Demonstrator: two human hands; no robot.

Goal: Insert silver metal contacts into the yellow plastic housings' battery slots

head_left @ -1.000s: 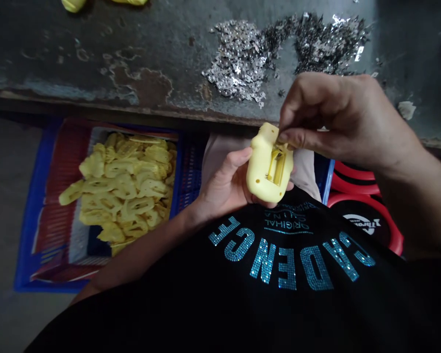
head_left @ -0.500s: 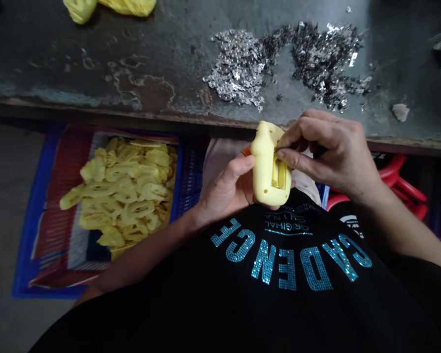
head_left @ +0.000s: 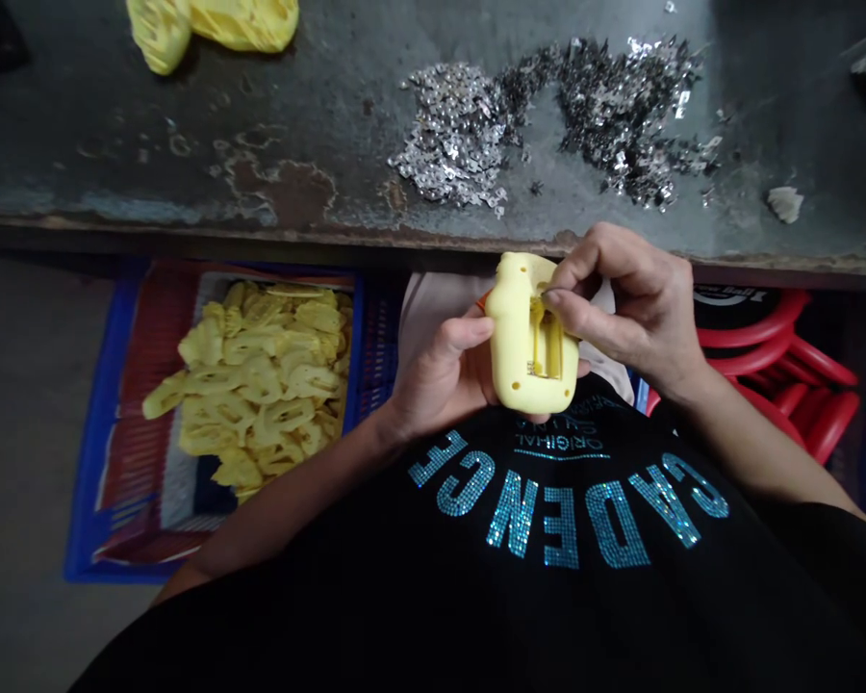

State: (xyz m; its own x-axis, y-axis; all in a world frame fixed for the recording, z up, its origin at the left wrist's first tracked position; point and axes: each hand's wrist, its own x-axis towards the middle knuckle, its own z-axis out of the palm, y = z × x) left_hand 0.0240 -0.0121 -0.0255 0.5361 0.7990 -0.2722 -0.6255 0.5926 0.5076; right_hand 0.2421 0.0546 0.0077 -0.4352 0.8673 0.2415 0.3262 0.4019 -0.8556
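Our left hand (head_left: pixel 444 371) cradles a pale yellow plastic casing (head_left: pixel 520 332) just below the edge of the bench (head_left: pixel 188 106), while our right hand (head_left: pixel 624 308) pinches its fingers (head_left: pixel 581 322) narrowly at the casing's slot. Silver metal pieces (head_left: pixel 454 135) lie scattered beyond.

Room above the grip, over the worn steel bench (head_left: pixel 151 173) edge — silver metal bits (head_left: pixel 454 135) lie farther out. The blue crate (head_left: pixel 357 346) sits left, red stools (head_left: pixel 757 356) just past the right hand (head_left: pixel 631 308), black shirt (head_left: pixel 548 597) blocks below.
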